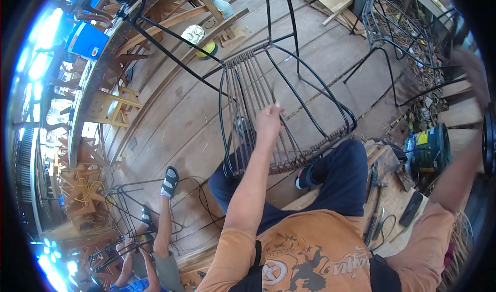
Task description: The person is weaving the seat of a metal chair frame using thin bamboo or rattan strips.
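In front of me stands a black metal chair frame (333, 102), its near end by my knees. Brown strands (248, 80) run lengthwise over part of the seat, wrapped round the frame's far and near bars. My left hand (268, 121) is above the middle of the seat, its fingers closed on a brown strand (290, 137) beside the strung ones. My right hand (467, 67) is flung far out to the right on a stretched arm. Motion blurs it, so its fingers and anything in them cannot be made out.
Bare metal frames (390, 49) stand at the far right. A dark bucket (434, 147) is beside my right arm, near hand tools (373, 188) on a wooden board. At lower left, another person's hands (132, 244) are at another metal frame. A blue cooler (88, 40) is at far left.
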The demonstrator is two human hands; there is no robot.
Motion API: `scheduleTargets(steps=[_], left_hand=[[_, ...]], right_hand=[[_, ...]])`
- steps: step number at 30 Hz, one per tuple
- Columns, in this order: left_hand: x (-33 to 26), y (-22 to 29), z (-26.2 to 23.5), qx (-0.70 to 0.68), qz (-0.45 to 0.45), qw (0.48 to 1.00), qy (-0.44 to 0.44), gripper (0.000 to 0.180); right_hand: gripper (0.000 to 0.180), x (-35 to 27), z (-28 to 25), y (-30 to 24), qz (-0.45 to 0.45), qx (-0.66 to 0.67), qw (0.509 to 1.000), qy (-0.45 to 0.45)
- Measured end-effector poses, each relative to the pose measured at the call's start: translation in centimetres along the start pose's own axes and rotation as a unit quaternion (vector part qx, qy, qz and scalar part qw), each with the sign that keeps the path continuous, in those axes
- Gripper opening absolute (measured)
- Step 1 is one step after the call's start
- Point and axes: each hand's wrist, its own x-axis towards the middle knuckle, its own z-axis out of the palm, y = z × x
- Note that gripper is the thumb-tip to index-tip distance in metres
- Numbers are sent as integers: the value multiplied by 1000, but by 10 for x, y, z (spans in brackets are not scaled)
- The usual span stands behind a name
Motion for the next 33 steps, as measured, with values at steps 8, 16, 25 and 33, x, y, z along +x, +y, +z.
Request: scheduleTargets(steps=[8, 16, 25, 33], left_hand=[[108, 24, -28, -169, -150, 974, 0, 29], [143, 32, -37, -183, -173, 967, -33, 26], [215, 42, -39, -145, -184, 969, -81, 22], [226, 54, -32, -119, -179, 967, -136, 27]], right_hand=[[26, 0, 281, -98, -211, 48, 919, -330], [25, -8, 355, -154, -181, 145, 924, -305], [29, 54, 388, -273, -308, 71, 917, -244], [34, 72, 484, -340, -321, -109, 833, -437]])
